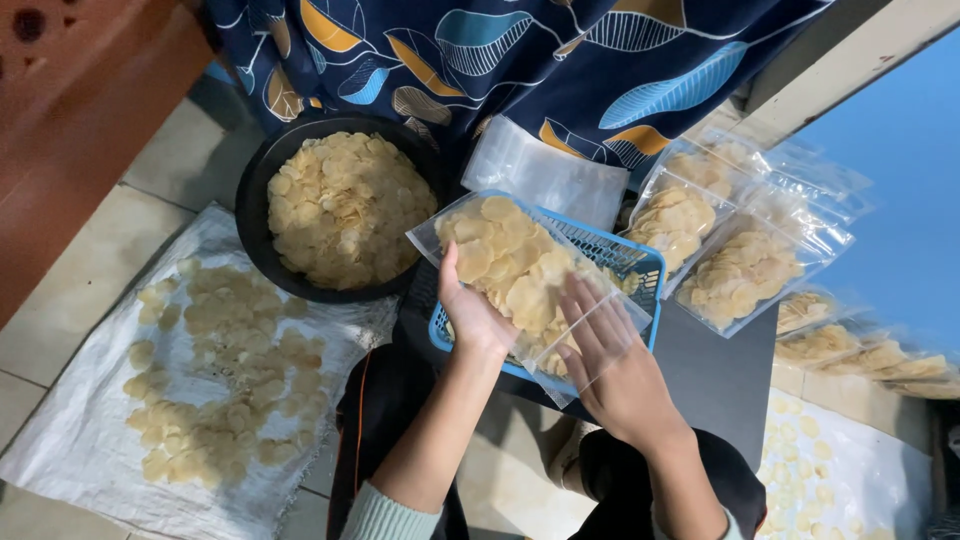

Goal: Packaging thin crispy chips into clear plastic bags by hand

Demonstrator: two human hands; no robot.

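A clear plastic bag filled with pale yellow chips (515,265) lies tilted over a blue plastic basket (640,262). My left hand (470,318) grips the bag's near left edge, thumb on top. My right hand (612,365) presses flat on the bag's open end, fingers spread over the plastic. Both hands hold the same bag above the basket.
A black bowl (262,180) full of chips stands to the left. More chips lie spread on a white sack (90,420) on the tiled floor. Several filled bags (745,270) pile up at the right, and empty clear bags (545,175) lie behind the basket. A person in dark leaf-patterned cloth (560,60) sits opposite.
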